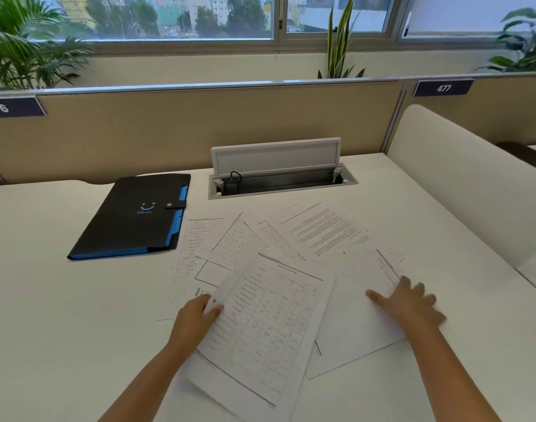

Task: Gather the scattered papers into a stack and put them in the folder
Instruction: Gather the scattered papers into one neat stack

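Head view, looking down at a white desk (62,300) under a window. Scattered papers (291,248) fanned across the middle and right of the desk, overlapping at odd angles, not yet squared into a stack. Nearest and uppermost, a table-printed sheet (269,324), tilted, its near edge lifted a little off the desk. Left hand (196,315) pinched shut on that sheet's left edge, thumb on top and fingers tucked beneath. Right hand (409,303) spread wide and pressed flat on a mostly blank sheet (352,330) at the right side of the spread, fingers apart, gripping nothing; somewhat blurred. Hands well apart, one at each flank of the pile. Black folder (132,217) with blue tabs lying closed at the far left of the desk, snap strap fastened, just beside the leftmost papers but not clearly touching them. Behind the papers, an open cable tray (278,181) sunk in the desk with its lid raised.

Step in hand, by the look of it: the gathering, only just begun, with most sheets loose and farther off. Next move likely calls for sweeping the outlying sheets inward from both sides, then tapping the edges square. Folder to be unsnapped and opened before anything goes in.
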`<state>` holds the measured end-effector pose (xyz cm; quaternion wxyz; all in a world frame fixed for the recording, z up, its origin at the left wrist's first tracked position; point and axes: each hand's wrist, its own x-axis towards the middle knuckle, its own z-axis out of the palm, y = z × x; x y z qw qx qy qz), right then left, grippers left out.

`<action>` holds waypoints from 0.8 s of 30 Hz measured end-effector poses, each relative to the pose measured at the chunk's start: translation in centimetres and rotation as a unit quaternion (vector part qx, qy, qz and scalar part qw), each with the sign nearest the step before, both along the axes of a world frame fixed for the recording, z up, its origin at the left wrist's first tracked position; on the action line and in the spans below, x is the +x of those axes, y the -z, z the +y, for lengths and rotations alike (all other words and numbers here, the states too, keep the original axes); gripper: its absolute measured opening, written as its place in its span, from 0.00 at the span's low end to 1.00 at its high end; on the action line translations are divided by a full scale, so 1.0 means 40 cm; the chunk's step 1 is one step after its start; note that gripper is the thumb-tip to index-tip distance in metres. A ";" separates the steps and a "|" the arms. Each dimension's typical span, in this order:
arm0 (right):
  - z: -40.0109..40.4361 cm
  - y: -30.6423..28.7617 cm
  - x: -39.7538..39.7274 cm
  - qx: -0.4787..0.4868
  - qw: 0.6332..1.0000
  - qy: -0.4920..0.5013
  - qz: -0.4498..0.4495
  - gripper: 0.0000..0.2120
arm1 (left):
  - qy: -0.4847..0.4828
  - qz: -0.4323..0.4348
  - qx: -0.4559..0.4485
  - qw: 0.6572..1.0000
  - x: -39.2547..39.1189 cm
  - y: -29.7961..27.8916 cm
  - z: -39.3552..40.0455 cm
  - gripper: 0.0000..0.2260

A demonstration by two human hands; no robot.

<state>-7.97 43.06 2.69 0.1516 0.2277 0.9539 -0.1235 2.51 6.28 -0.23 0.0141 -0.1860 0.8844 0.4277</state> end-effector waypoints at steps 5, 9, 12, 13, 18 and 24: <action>0.014 0.002 0.000 0.019 1.000 -0.017 -0.007 0.47 | -0.004 -0.019 0.084 0.996 -0.005 0.003 0.023 0.06; 0.025 -0.007 -0.006 0.042 0.999 -0.011 0.017 0.47 | -0.004 -0.029 0.102 0.994 -0.007 0.003 0.021 0.05; 0.024 -0.017 -0.016 0.046 0.999 -0.002 0.014 0.46 | -0.004 -0.031 0.112 0.993 -0.007 0.004 0.020 0.04; 0.023 -0.018 -0.017 0.046 0.999 0.001 0.013 0.46 | -0.005 -0.032 0.118 0.993 -0.007 0.003 0.020 0.04; 0.016 -0.008 -0.014 0.036 0.999 0.007 0.027 0.44 | -0.008 -0.036 0.154 0.987 -0.007 -0.005 0.025 0.03; 0.011 -0.007 -0.003 0.033 0.999 -0.003 0.042 0.43 | -0.023 -0.047 0.185 0.981 -0.006 -0.010 0.022 0.06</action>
